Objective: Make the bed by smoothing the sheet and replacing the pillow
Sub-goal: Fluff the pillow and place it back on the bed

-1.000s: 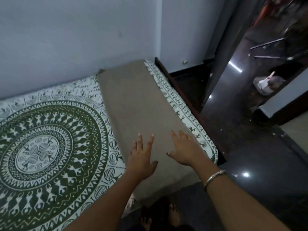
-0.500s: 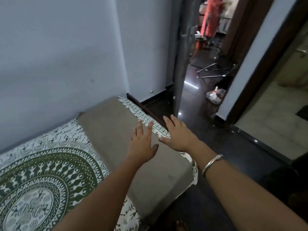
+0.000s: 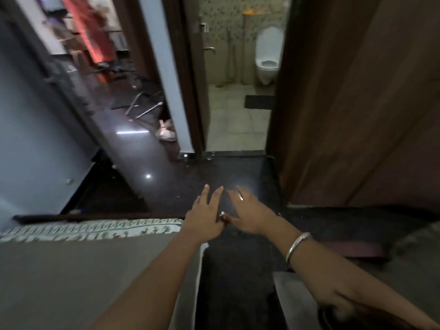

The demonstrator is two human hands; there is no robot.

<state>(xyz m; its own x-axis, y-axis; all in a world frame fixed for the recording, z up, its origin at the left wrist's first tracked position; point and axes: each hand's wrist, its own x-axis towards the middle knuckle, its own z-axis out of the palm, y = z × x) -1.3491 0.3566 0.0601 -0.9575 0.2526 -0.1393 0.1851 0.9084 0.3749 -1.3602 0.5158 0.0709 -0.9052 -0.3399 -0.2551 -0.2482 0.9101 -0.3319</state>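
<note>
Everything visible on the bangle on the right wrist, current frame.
The bangle is a thin, silver-looking metal band with a ridged, patterned surface that glints slightly. It circles the wrist just behind the right hand, lying against the skin and tilted across the forearm. Only its upper half shows; the underside is hidden. Nothing else touches it.

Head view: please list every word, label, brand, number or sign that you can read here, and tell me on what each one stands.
No text can be read in this view.
The sheet border carries printed figures and patterns, not letters.
The white object on the floor is too blurred to show any label.
The bangle shows a textured surface only, with no letters that can be made out.
</note>
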